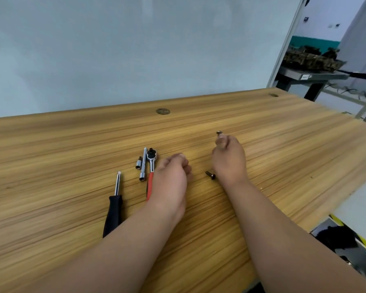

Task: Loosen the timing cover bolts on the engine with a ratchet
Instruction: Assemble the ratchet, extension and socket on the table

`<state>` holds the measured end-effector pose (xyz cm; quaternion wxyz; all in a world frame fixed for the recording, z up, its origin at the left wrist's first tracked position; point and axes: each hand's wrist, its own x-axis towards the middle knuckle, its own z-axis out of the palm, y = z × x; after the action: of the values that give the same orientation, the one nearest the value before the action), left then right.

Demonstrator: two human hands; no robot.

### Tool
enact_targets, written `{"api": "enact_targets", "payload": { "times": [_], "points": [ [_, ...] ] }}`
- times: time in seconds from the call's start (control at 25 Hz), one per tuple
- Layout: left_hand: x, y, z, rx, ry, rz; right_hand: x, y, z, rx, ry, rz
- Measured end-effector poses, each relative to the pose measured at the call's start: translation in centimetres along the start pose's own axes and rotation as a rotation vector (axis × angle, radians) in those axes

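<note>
Ratchet [151, 166] lies unused beside the loosely curled, empty left hand [171, 178] while the right hand [228, 159] pinches a bolt [219, 132], so fitting a socket [138, 165] seems next.

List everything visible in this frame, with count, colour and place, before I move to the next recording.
table: one, light wood grain, fills the foreground
ratchet: one, chrome head, red handle, lying left of centre, handle partly hidden by the left hand
long socket: one, chrome, lying just left of the ratchet
short socket: one, chrome, left of the long socket
screwdriver: one, black handle, steel shaft, furthest left
dark bolt: one, black, lying on the table between the hands
raised bolt: one, greyish head, at the right fingertips
grommets: two, brown, near the table's far edge
far bench: one, grey, upper right, dark clutter on top
left hand: one, fingers loosely curled, beside the ratchet handle
right hand: one, pinches the raised bolt
</note>
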<state>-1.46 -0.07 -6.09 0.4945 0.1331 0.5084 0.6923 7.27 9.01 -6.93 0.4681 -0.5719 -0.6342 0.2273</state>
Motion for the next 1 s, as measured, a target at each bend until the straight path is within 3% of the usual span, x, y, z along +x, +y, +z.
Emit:
{"api": "enact_targets", "payload": {
  "times": [0.16,0.24,0.32,0.52,0.8,0.88,0.92,0.96,1.0],
  "points": [
    [-0.7,-0.3,1.1,-0.188,-0.085,-0.219,-0.6,-1.5,-0.8,0.810,0.004,0.417],
    [-1.4,-0.2,1.4,-0.321,-0.157,-0.355,-1.4,-3.1,-0.5,1.020,-0.032,0.455],
    [-1.9,0.1,1.6,-0.440,-0.210,-0.457,-2.5,-3.9,-0.3,0.912,-0.075,0.290],
    [-1.6,1.4,1.4,-0.547,-0.157,-0.492,-4.4,-3.3,-0.8,0.204,-0.210,-0.231],
    [-1.5,1.7,1.1,-0.543,-0.180,-0.477,-5.4,-4.7,-2.2,-0.034,-0.397,-0.393],
    [-1.1,1.6,1.1,-0.557,-0.133,-0.489,-6.1,-3.7,-5.7,-0.153,-0.038,-0.462],
    [-1.0,1.5,1.2,-0.551,-0.095,-0.494,-7.4,-2.5,-8.1,-0.105,0.210,-0.411],
    [-1.0,1.3,1.2,-0.519,-0.082,-0.491,-9.3,-0.6,-10.1,0.140,0.385,-0.251],
    [-1.2,1.0,1.4,-0.467,-0.100,-0.481,-11.5,1.3,-11.5,0.437,0.412,0.048]
  ]
}}
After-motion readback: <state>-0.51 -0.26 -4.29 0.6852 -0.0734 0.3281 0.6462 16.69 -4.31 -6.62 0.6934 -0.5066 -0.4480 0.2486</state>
